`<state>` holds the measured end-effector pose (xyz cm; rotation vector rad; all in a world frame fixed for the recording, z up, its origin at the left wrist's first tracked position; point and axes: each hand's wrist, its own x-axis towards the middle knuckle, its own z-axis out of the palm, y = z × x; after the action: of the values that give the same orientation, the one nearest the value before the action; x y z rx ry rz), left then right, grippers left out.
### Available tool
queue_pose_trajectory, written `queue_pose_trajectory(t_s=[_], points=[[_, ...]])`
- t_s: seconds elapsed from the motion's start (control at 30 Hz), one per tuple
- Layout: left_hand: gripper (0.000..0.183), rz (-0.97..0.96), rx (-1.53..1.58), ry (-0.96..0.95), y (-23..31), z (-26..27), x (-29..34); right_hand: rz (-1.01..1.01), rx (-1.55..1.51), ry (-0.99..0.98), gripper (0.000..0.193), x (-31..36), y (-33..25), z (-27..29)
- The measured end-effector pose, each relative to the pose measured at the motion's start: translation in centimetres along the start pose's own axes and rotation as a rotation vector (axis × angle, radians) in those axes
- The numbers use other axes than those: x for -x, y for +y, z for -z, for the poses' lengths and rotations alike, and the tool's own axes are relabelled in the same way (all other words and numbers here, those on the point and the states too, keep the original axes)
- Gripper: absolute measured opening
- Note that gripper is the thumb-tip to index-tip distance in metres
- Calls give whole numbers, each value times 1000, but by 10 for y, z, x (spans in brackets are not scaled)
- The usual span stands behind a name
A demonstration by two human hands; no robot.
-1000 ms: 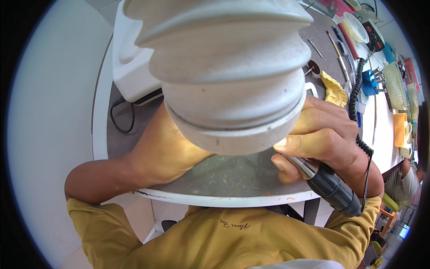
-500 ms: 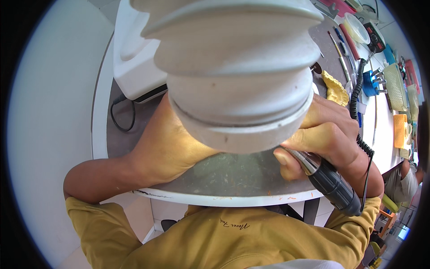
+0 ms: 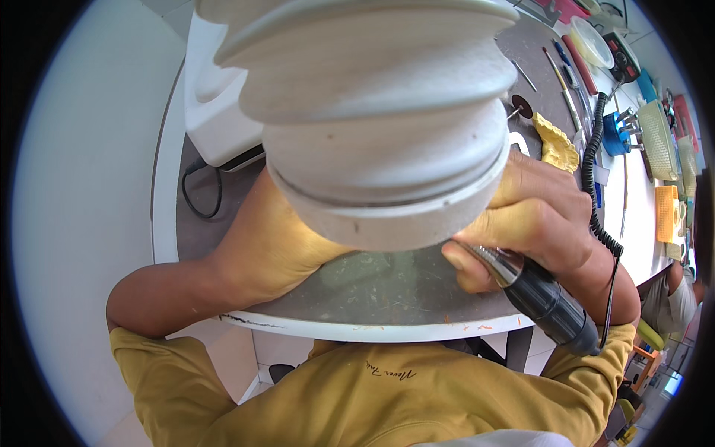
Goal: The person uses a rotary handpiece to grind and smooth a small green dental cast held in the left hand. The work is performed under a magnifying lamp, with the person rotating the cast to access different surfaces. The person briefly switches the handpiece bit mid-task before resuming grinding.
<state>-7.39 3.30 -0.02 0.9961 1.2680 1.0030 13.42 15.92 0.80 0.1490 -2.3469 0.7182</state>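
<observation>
In my right hand is a black and silver rotary handpiece, gripped like a pen, its tip pointing up and left under a white ribbed hose. My left hand reaches in from the left; its fingers are behind the hose mouth, so whether they hold anything is hidden. The handpiece's working end is out of sight too. Just beyond my right hand lie a yellow dental cast and a dark disc on a thin shank.
A white machine with a black cable stands at the left. Along the right are a coiled black cord, a brush, a blue bur stand, a pale basket and an orange basket. Another person's arm shows at far right.
The hose appears shifted slightly left, uncovering more of the dark disc. My right hand and the handpiece have moved a little left; my left hand has hardly moved.
</observation>
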Motion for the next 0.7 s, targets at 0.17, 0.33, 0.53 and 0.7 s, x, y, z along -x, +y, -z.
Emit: queue_pose_trajectory(t_s=[0.17, 0.33, 0.53, 0.7], points=[[48, -4, 12, -10, 0, 0, -1, -5, 5, 16, 30, 1, 0, -1], [50, 24, -30, -26, 2, 3, -1, 7, 26, 4, 30, 3, 1, 1], [52, 37, -51, -28, 0, 3, -3, 36, 14, -4, 28, 3, 4, 2], [53, 78, -54, -26, 2, 4, -1, 33, 24, 45, 27, 2, 3, -3]])
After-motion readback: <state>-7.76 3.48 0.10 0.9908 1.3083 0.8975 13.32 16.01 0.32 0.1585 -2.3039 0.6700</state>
